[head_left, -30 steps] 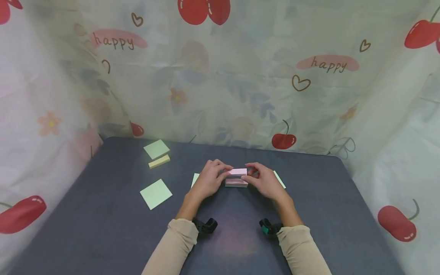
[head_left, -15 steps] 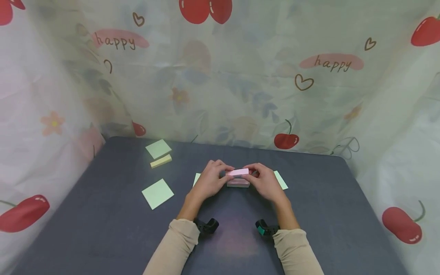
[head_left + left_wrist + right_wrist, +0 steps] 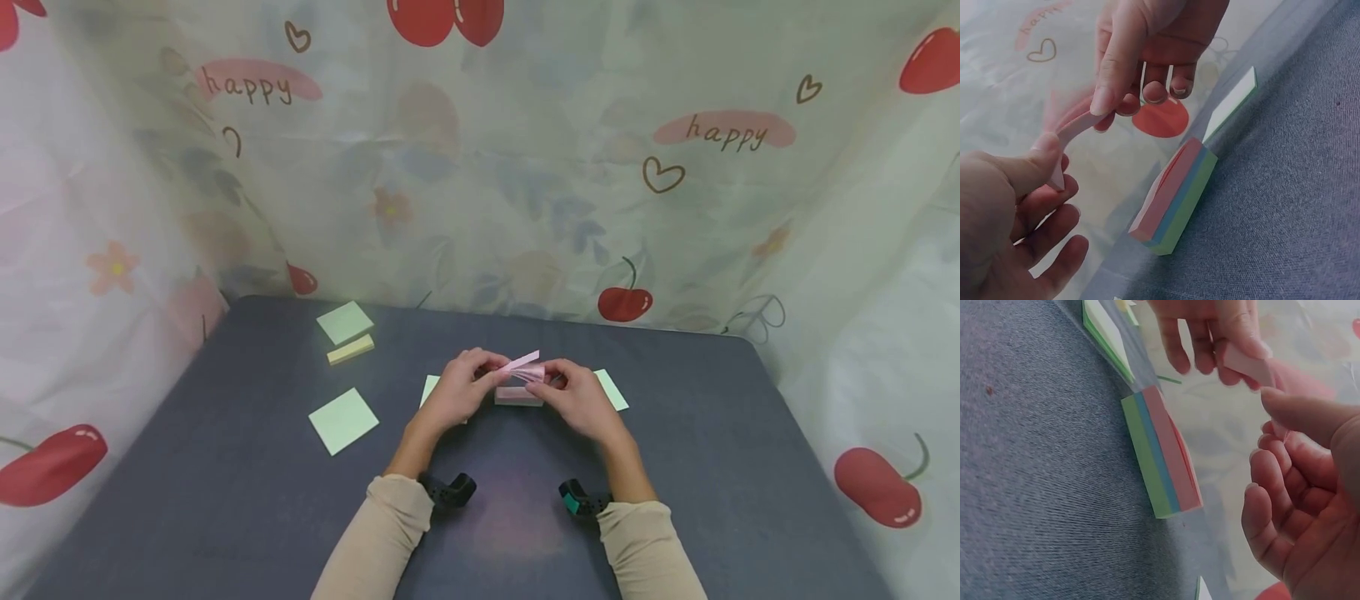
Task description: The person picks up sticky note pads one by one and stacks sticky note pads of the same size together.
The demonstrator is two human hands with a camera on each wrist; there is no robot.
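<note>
My left hand (image 3: 459,390) and right hand (image 3: 583,398) pinch opposite ends of a narrow pink sticky-note pad (image 3: 527,369), thumbs on the near side. It is held above the table, bowed, its sheets fanned apart; one strip slants up to the right. In the left wrist view, the pink pad (image 3: 1077,127) curves between both thumbs. Beneath it a layered block of sticky notes (image 3: 1175,194), green under blue under pink, sits on the table. Its pink top layer is partly split in the right wrist view, where the same block (image 3: 1161,453) shows fully.
Pale green square pads lie at the table's left: one near pad (image 3: 343,421) and one far pad (image 3: 345,323), with a yellow strip pad (image 3: 350,349) beside the latter. Another pale pad (image 3: 612,390) lies beyond my right hand, one more partly behind my left. A printed curtain (image 3: 480,208) encloses the table.
The pink pad was straight between my hands, then tilted slightly. Now it is bent and its sheets spread, with one strip angled upward. My hands have stayed nearly in place.
</note>
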